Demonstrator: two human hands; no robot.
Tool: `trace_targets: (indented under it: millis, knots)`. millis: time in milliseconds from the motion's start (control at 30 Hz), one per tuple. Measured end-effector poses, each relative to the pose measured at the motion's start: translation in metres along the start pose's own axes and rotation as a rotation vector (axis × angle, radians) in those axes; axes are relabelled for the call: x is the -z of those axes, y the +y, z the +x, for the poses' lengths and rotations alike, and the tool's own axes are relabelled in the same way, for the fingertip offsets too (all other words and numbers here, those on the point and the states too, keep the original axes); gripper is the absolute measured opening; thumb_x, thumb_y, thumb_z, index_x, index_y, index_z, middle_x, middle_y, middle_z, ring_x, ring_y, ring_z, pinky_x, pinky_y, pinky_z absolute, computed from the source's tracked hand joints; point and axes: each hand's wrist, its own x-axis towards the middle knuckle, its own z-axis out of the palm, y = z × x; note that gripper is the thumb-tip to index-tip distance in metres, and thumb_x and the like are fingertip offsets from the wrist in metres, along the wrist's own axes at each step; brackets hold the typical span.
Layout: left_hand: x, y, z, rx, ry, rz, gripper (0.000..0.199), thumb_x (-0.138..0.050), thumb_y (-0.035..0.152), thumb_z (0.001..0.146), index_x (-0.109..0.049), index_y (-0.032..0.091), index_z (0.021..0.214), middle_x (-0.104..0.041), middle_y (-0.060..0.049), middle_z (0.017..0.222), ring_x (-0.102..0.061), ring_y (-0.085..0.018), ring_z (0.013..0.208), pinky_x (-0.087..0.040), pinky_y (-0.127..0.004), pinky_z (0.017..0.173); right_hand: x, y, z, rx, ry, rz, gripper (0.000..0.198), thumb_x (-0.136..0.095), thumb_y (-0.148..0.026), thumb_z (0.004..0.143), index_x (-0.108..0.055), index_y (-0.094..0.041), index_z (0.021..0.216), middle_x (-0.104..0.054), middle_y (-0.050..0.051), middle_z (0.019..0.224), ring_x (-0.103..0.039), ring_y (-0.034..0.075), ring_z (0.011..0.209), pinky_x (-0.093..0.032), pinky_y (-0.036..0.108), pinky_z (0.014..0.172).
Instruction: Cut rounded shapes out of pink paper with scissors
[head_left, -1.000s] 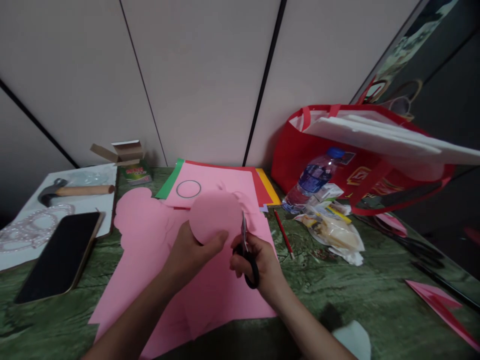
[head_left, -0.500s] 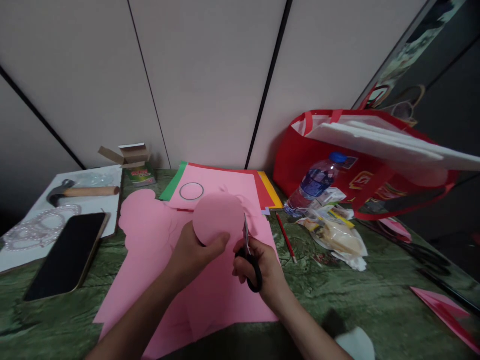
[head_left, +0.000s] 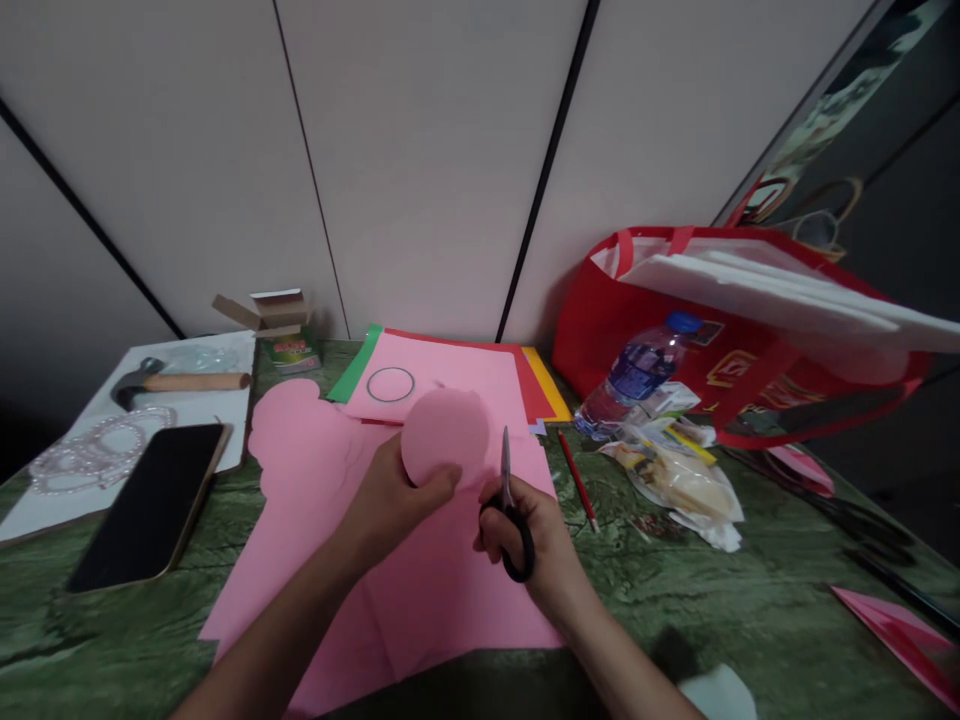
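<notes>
Scissors (head_left: 508, 492) have been drawn clear of the paper circle (head_left: 446, 435).
Its lower edge is pinched by the left hand (head_left: 390, 497), thumb in front, fingers behind; scissors are gripped by the right hand (head_left: 541, 525).

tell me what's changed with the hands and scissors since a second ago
The scissors in the right hand have shifted rightward from the edge of the pink disc, and a gap now shows between them. Nothing was let go: the left hand still grips the disc. Phone, hammer and bottle stayed put.
</notes>
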Motion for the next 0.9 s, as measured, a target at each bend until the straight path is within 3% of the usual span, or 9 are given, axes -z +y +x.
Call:
trace_targets:
  millis: [100,167,267,367,433,500,567,700,900]
  knots:
    - [0.006,-0.008,0.012,0.011,0.290,-0.298,0.032,-0.063,0.026,0.070,-0.042,0.017,0.047,-0.036,0.008,0.040,-0.031,-0.005,0.039,-0.025,-0.019,0.037,0.000,0.001,0.000,0.017,0.033,0.018,0.016,-0.064,-0.027,0.064,-0.053,-0.019,0.072,-0.048,-0.009,0.040,-0.051,0.011,0.040,-0.040,0.021,0.041]
    - [0.013,-0.014,0.023,0.030,0.504,-0.607,0.024,-0.066,0.022,0.067,-0.049,0.015,0.052,-0.044,0.007,0.044,-0.036,-0.005,0.040,-0.029,-0.019,0.039,0.000,0.003,0.001,0.004,0.033,0.022,0.019,-0.066,-0.030,0.064,-0.052,-0.019,0.072,-0.048,-0.009,0.041,-0.052,0.011,0.041,-0.041,0.022,0.043]
    - [0.023,-0.023,0.038,0.123,0.590,-0.697,0.016,-0.060,0.020,0.072,-0.052,0.014,0.058,-0.051,0.004,0.053,-0.049,-0.006,0.050,-0.042,-0.020,0.053,-0.001,0.005,0.001,-0.007,0.010,0.024,0.021,-0.067,-0.032,0.065,-0.053,-0.019,0.074,-0.050,-0.008,0.043,-0.052,0.011,0.042,-0.043,0.024,0.045]
    - [0.025,-0.028,0.042,0.221,0.575,-0.685,0.006,-0.062,0.015,0.068,-0.057,0.013,0.065,-0.056,0.000,0.062,-0.056,-0.009,0.059,-0.047,-0.024,0.063,0.000,0.008,0.003,0.017,0.045,0.044,0.022,-0.067,-0.032,0.066,-0.052,-0.018,0.076,-0.050,-0.008,0.046,-0.051,0.011,0.044,-0.046,0.026,0.050]
    - [0.022,-0.031,0.040,0.242,0.543,-0.642,0.016,-0.069,0.010,0.059,-0.060,0.012,0.073,-0.059,-0.001,0.067,-0.058,-0.010,0.063,-0.047,-0.025,0.066,0.003,0.011,0.007,0.060,0.146,0.033,0.022,-0.064,-0.034,0.069,-0.051,-0.019,0.079,-0.049,-0.008,0.050,-0.051,0.011,0.046,-0.046,0.026,0.052]
    - [0.020,-0.033,0.038,0.261,0.531,-0.588,0.029,-0.072,0.007,0.053,-0.061,0.012,0.079,-0.060,0.000,0.070,-0.057,-0.010,0.065,-0.045,-0.023,0.063,0.008,0.015,0.013,0.161,0.286,-0.072,0.021,-0.058,-0.037,0.075,-0.050,-0.019,0.084,-0.051,-0.005,0.056,-0.053,0.013,0.052,-0.046,0.027,0.055]
    - [0.019,-0.035,0.037,0.326,0.530,-0.548,0.025,-0.071,0.009,0.053,-0.061,0.012,0.076,-0.058,0.000,0.067,-0.055,-0.010,0.060,-0.042,-0.022,0.056,0.016,0.019,0.020,0.308,0.384,-0.329,0.021,-0.053,-0.037,0.079,-0.052,-0.019,0.089,-0.056,0.001,0.071,-0.057,0.016,0.066,-0.047,0.030,0.064]
    - [0.020,-0.037,0.040,0.478,0.523,-0.538,0.008,-0.063,0.011,0.060,-0.056,0.013,0.064,-0.049,0.002,0.057,-0.050,-0.010,0.048,-0.040,-0.025,0.049,0.030,0.027,0.032,0.357,0.372,-0.464,0.025,-0.062,-0.031,0.071,-0.057,-0.018,0.091,-0.061,0.009,0.094,-0.056,0.023,0.087,-0.044,0.037,0.080]
    - [0.013,-0.036,0.039,0.489,0.517,-0.617,0.015,-0.060,0.004,0.064,-0.051,0.016,0.062,-0.049,0.000,0.059,-0.053,-0.013,0.051,-0.044,-0.029,0.051,0.039,0.034,0.038,0.377,0.336,-0.589,0.030,-0.062,-0.024,0.069,-0.060,-0.019,0.098,-0.064,0.009,0.100,-0.057,0.025,0.093,-0.042,0.039,0.085]
